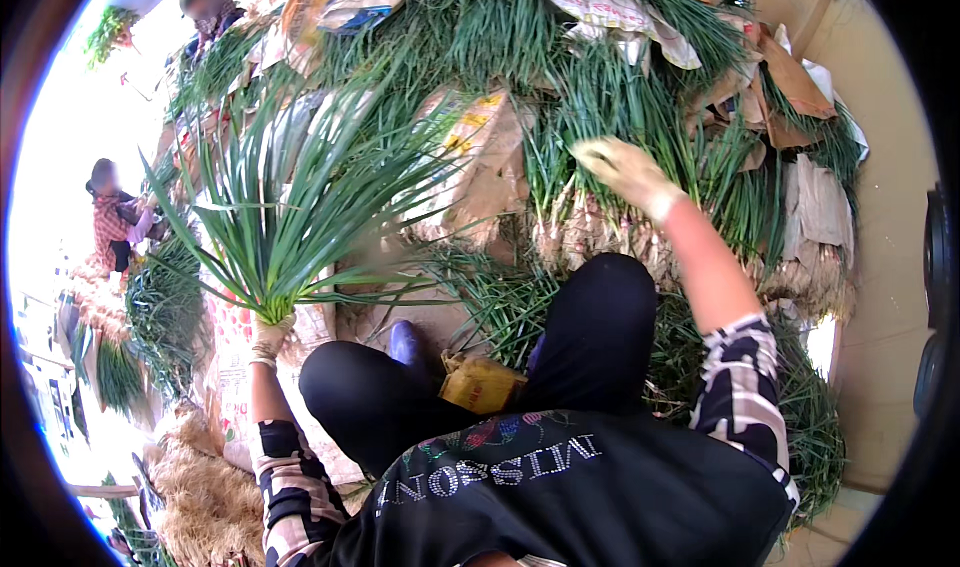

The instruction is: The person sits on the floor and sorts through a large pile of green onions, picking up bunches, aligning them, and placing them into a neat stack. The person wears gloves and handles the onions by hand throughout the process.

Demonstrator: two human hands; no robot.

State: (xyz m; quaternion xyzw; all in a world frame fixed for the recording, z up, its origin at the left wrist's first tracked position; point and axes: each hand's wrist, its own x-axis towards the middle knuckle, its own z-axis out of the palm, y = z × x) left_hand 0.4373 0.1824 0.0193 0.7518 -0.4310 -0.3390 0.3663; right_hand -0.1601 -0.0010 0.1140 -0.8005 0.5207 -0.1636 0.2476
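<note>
My left hand (271,337), in a pale glove, grips a bunch of green onions (281,222) low down; the long leaves fan out upward, away from me. The bulb end is hidden by the hand. At the right, my gloved right hand (626,177) is over a pile of green onions (592,128) with white stems and straw-coloured roots. That hand is somewhat blurred, with a gap between its fingers and nothing visible held in it.
Loose green leaves (495,297) lie around my knees. A yellow container (480,383) is between my legs. Printed sacks (480,154) lie among the piles, and a heap of roots (202,484) is at lower left. Another person (116,214) works at far left. A tan wall (885,267) stands right.
</note>
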